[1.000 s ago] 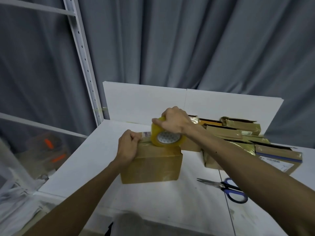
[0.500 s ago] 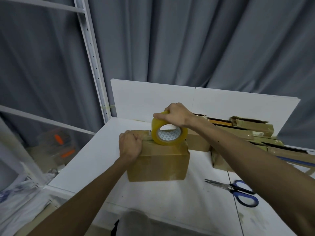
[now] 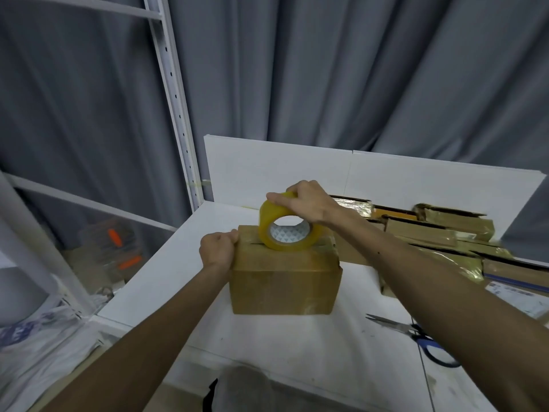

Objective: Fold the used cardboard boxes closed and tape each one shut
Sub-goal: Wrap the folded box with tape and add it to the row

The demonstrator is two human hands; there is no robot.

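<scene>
A brown cardboard box (image 3: 283, 285) stands closed on the white table (image 3: 166, 281), a slit showing along its top seam. A yellowish roll of clear packing tape (image 3: 286, 226) stands on edge on the box top. My right hand (image 3: 307, 200) grips the roll from above. My left hand (image 3: 218, 248) curls over the box's top left edge, thumb pressing on the top near the seam's left end.
Several other cardboard boxes (image 3: 421, 230), some with open flaps and shiny tape, are piled at the back right. Blue-handled scissors (image 3: 416, 334) lie on the table at the right front. A white shelf upright (image 3: 175, 114) and a grey curtain stand behind.
The roll has travelled a little to the right along the box top with my right hand. My left hand stays on the left edge. The camera has shifted, so the scene sits further right.
</scene>
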